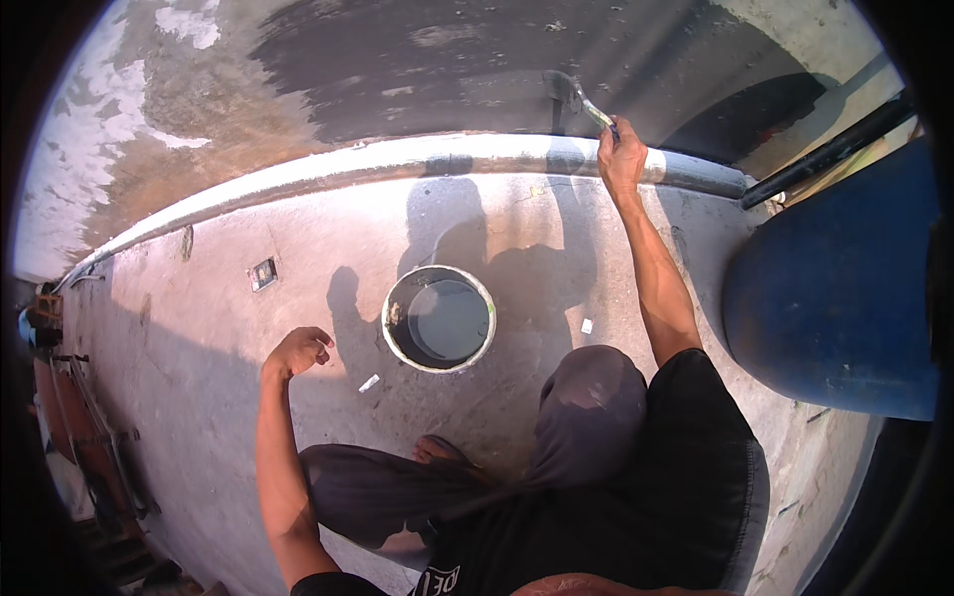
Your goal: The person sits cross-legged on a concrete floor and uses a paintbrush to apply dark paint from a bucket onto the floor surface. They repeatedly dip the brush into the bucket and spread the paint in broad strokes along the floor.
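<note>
My right hand (622, 157) reaches out to the wall and is closed round the pale handle of a paintbrush (593, 107). The dark, coated head of the brush is against or very near the wall (427, 70), where a wide patch of dark grey paint spreads. My left hand (300, 352) hangs over the floor by my left knee, fingers loosely curled and a little apart, with nothing seen in it. Between my hands, nearer the left, stands a round bucket (390, 338) with grey liquid paint (447, 316) inside.
A white-splashed pipe (378, 159) runs along the wall's foot. At the right stands a big blue barrel (835, 288), beside a black pipe (835, 149). A small packet (262, 274) and pale scraps (586, 326) lie on the concrete floor. Brown furniture-like items (84, 437) are at far left.
</note>
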Motion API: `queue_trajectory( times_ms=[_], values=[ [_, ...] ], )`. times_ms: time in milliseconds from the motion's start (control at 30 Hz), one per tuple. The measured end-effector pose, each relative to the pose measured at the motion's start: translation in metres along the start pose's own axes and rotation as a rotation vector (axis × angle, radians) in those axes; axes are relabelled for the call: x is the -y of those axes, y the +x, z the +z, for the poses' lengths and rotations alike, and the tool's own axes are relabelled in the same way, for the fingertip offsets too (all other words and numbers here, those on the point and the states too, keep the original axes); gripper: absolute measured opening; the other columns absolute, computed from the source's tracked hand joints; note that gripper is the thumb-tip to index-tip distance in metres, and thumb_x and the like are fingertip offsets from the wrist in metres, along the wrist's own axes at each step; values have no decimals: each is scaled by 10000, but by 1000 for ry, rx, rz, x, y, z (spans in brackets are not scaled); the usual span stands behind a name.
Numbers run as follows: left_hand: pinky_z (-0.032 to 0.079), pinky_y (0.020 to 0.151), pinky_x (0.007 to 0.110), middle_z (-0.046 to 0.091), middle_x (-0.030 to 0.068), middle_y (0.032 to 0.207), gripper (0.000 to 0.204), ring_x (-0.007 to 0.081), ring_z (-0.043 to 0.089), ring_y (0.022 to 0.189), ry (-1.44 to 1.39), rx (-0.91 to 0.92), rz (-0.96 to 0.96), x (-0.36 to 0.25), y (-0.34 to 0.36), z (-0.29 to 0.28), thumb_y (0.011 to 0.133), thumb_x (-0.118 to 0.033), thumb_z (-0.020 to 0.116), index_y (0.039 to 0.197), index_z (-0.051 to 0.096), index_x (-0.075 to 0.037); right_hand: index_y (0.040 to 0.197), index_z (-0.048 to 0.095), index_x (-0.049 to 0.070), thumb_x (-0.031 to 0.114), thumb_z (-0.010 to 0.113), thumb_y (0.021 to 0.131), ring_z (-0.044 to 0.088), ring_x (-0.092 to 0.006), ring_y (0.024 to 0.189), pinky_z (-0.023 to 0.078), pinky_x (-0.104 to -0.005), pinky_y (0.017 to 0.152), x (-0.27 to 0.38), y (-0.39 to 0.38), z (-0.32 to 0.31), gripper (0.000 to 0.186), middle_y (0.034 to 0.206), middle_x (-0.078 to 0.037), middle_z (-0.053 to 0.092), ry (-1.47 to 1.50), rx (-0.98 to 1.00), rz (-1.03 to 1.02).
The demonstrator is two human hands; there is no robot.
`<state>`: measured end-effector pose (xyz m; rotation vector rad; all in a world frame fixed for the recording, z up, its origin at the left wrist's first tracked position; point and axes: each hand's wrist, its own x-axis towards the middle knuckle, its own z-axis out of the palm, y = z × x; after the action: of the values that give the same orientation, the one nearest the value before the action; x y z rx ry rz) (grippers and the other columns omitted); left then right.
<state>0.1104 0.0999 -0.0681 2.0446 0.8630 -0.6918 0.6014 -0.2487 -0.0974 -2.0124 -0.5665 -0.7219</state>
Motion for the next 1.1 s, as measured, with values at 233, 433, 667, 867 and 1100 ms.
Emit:
queue_trajectory(
  times_ms=[233,433,667,867,1100],
  values=[
    [504,710,292,694,123,837,266,175,667,766,-94,-4,65,-5,5,2,791,-58,538,1007,666,30,1009,638,-30,78,604,872,662,-399,654,498,-463,591,1,-10,-30,178,699,-227,652,-332,-314,251],
    [502,733,289,673,99,816,245,175,660,778,-132,27,89,-21,3,3,795,-33,541,1007,643,36,862,548,-58,67,593,880,618,-390,521,468,-446,483,84,-39,80,134,562,-205,575,-49,-167,111],
    [530,740,293,671,122,822,250,203,675,785,-145,48,43,-2,-3,-4,795,2,511,1009,630,51,989,601,-60,57,560,881,674,-400,750,548,-452,654,122,-57,89,165,846,-255,665,171,265,-48],
    [529,761,299,674,112,826,256,197,677,799,-154,50,21,-9,-6,-4,791,3,513,1012,636,34,1030,660,17,60,613,851,663,-415,825,528,-469,700,7,-1,-3,190,919,-221,682,-24,-15,0],
    [488,762,275,670,77,810,246,166,655,788,-165,42,58,-25,-8,0,796,-19,547,1020,646,10,896,595,-17,111,584,908,650,-431,695,492,-493,615,-32,-16,-50,129,770,-248,654,-275,-272,380]
  ],
)
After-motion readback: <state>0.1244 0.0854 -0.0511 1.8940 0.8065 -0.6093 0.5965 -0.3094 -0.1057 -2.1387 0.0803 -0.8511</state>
